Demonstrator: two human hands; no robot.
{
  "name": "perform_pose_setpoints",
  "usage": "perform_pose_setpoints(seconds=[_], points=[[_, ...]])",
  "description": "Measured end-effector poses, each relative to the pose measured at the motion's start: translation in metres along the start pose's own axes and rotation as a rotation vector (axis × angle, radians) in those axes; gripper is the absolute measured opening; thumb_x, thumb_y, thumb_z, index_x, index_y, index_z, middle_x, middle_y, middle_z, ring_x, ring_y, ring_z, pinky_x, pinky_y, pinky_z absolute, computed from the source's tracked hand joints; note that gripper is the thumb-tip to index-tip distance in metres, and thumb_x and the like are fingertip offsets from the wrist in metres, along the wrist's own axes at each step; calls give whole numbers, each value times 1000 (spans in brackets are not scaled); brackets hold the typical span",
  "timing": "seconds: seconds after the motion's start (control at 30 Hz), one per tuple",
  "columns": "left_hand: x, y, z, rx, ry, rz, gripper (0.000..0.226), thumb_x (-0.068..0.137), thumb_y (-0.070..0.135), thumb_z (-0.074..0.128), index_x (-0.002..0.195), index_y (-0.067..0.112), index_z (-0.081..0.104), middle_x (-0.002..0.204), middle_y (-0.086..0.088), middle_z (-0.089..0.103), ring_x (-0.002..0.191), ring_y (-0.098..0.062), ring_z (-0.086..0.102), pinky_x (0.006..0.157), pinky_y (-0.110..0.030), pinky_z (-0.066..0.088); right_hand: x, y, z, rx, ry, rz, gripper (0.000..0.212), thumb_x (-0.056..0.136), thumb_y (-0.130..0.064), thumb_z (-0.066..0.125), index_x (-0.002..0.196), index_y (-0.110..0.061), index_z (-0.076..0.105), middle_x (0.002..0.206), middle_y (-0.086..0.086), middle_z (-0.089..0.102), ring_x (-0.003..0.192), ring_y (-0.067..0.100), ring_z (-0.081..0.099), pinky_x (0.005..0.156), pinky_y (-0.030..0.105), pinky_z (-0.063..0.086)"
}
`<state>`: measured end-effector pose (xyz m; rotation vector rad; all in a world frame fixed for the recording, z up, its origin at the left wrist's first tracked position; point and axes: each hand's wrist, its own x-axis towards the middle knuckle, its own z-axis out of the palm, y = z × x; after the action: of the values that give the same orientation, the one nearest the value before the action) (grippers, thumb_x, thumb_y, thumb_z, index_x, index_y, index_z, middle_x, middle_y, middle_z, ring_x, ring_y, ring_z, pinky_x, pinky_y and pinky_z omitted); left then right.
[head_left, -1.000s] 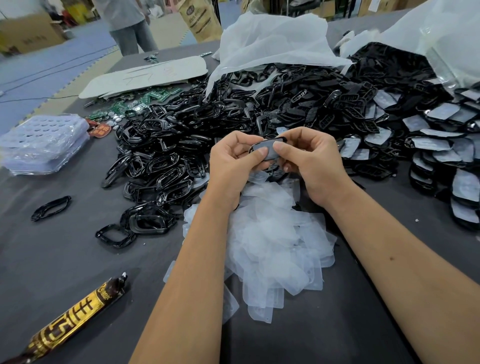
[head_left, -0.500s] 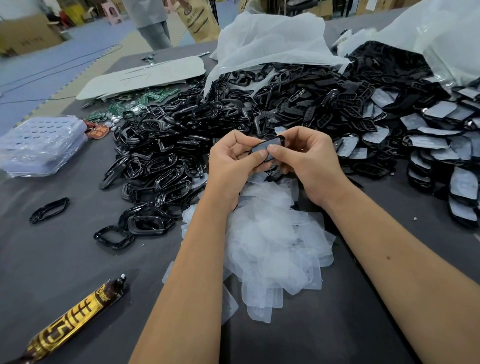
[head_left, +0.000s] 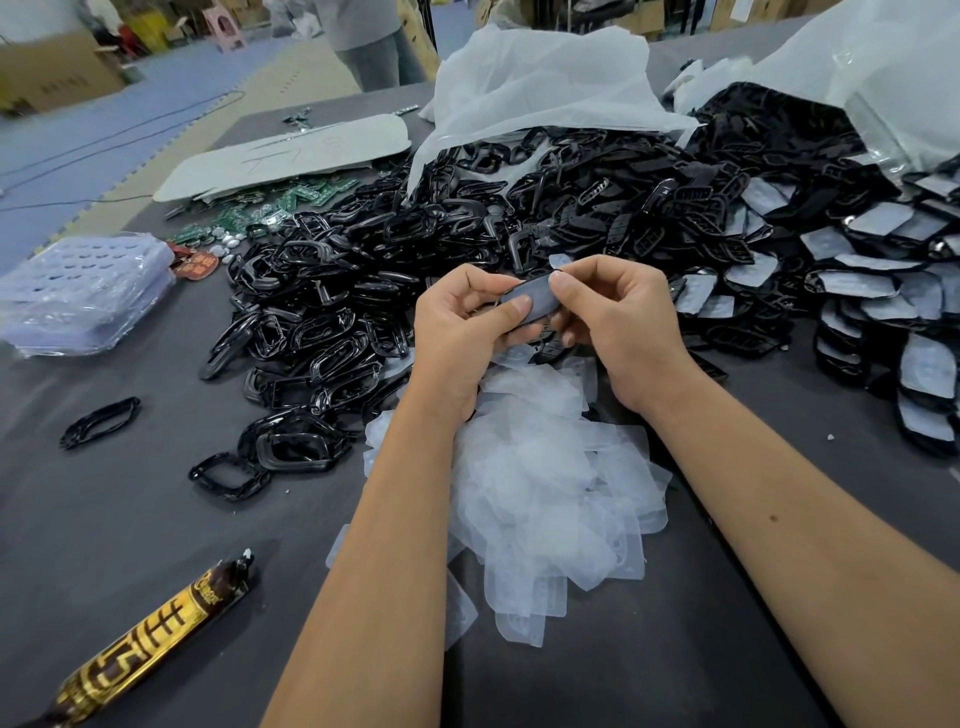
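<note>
Centre of frame: left grip (head_left: 462, 322) and right grip (head_left: 618, 317), raised above the table (head_left: 104, 519), both closed on one small black piece with a grey film face (head_left: 540, 297). The left thumb lies on the piece's lower left face, with the fingers curled behind it. The right forefinger tip sits at the piece's upper right edge, the other fingers folded beneath. Whether the film is lifted from the piece cannot be told.

Below the grips, lower centre: a loose pile of translucent film sheets (head_left: 545, 483). Left of centre: a heap of glossy black frames (head_left: 337, 312). Right edge: black pieces with film faces (head_left: 883, 312), overlapping. Top centre: a white bag (head_left: 545, 88). Far left: a stack of clear trays (head_left: 83, 291). Lower left: a gold-and-brown tube (head_left: 150, 634) lying flat.
</note>
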<state>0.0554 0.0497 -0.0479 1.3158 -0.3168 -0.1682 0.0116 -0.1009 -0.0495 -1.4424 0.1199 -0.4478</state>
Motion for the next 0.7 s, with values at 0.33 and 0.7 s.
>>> perform_pose_setpoints(seconds=[0.33,0.7], points=[[-1,0,1,14,30,-13,16,89,-9,73,88,4,63,77,-6,74,67,-23,76,59,-22,59,0,7,3,-163,8,-71,15,101,-9,65,88,-10,72,62,8,68,51,20,61,50,29,53],[0,-3,0,100,37,31,13,88,-1,76,88,5,64,78,-18,72,68,-25,74,51,-23,55,-2,7,5,-227,-11,-133,7,94,-12,75,87,-13,74,65,-2,70,52,14,63,47,26,52]])
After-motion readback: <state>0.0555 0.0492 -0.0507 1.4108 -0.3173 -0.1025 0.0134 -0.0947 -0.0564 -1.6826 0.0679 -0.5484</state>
